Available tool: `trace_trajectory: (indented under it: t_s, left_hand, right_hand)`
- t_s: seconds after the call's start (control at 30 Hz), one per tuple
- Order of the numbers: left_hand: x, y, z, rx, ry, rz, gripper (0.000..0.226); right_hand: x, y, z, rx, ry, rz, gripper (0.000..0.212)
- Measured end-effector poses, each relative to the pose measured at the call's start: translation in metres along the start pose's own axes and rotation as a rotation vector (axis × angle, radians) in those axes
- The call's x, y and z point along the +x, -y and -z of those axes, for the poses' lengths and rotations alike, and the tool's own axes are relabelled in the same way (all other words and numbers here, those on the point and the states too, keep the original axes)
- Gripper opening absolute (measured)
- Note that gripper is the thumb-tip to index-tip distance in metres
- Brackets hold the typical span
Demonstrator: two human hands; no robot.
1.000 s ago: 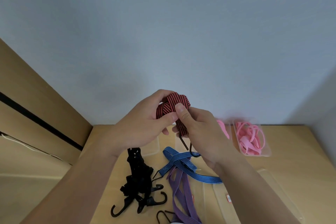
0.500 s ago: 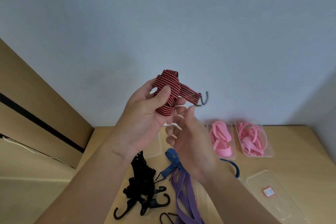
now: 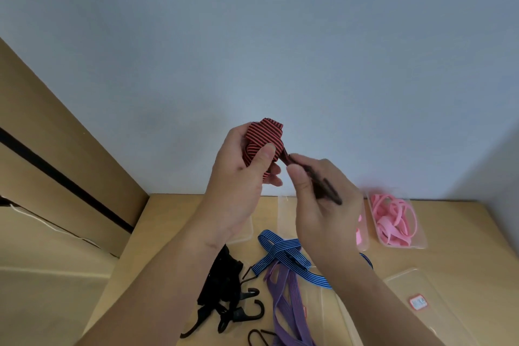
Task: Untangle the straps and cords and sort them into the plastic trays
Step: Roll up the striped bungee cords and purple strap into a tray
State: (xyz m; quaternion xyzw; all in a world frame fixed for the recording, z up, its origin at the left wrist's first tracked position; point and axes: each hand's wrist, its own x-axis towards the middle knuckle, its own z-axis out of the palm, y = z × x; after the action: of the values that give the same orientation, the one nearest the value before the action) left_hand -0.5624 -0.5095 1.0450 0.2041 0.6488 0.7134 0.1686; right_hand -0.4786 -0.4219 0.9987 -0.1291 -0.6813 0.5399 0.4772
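Strap (image 3: 262,137) with red stripes sits bundled in the left hand (image 3: 236,177) grip; the right hand (image 3: 323,211) grip pinches its hook (image 3: 327,191) just beside.

Bands (image 3: 393,219) in far-right tray (image 3: 421,239), cords (image 3: 283,250) on table (image 3: 466,236)

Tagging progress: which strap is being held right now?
The red-and-black striped strap: left hand grips its bundle, right hand pinches its loose end. The blue strap, purple strap and black strap lie on the table.

Single head-worn wide-angle view, looking forward and down, close above table (image 3: 463,236)
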Motion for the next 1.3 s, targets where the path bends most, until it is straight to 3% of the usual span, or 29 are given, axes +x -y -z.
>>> trace_trajectory:
  t_s: [0.07,0.13,0.23,0.3,0.43,0.53,0.6,0.8,1.03,1.17,1.3]
  left_hand:
    - [0.002,0.004,-0.003,0.267,-0.074,-0.094,0.031]
    - [-0.001,0.009,-0.006,0.543,-0.08,-0.204,0.047]
    - [-0.008,0.018,-0.007,0.83,0.02,-0.48,0.055]
    - [-0.01,0.022,-0.004,0.892,0.095,-0.557,0.054]
    - [-0.016,0.017,0.005,0.6,0.288,-0.205,0.059]
    - [-0.015,0.012,0.008,0.133,0.197,0.063,0.058]
    - [-0.016,0.014,0.004,-0.057,0.137,0.108,0.055]
    - [-0.023,0.012,-0.019,-0.294,0.167,0.106,0.056]
    - [-0.019,-0.001,-0.025,-0.306,0.072,0.085,0.053]
    - [-0.017,0.001,-0.015,0.021,0.168,-0.158,0.039]
    - [-0.018,-0.005,0.004,0.331,0.328,-0.294,0.041]
  right_hand:
    - [-0.002,0.0,0.002,-0.177,0.045,0.206,0.019]
    - [0.0,-0.004,0.005,-0.292,0.08,0.287,0.016]
    - [0.003,-0.004,0.01,-0.266,0.121,0.232,0.013]
    - [0.004,0.0,0.012,-0.168,0.141,0.093,0.019]
    - [0.004,0.004,0.012,-0.018,0.19,-0.131,0.028]
    - [0.011,0.012,0.014,0.152,0.185,-0.2,0.035]
    - [0.016,0.016,0.014,0.204,0.193,-0.198,0.037]
    - [0.011,0.022,0.007,0.19,0.237,-0.182,0.032]
    - [0.007,0.028,0.002,0.113,0.24,-0.169,0.022]
    - [0.009,0.031,0.005,0.101,0.233,-0.175,0.02]
    - [0.015,0.037,0.013,0.071,0.227,-0.165,0.024]
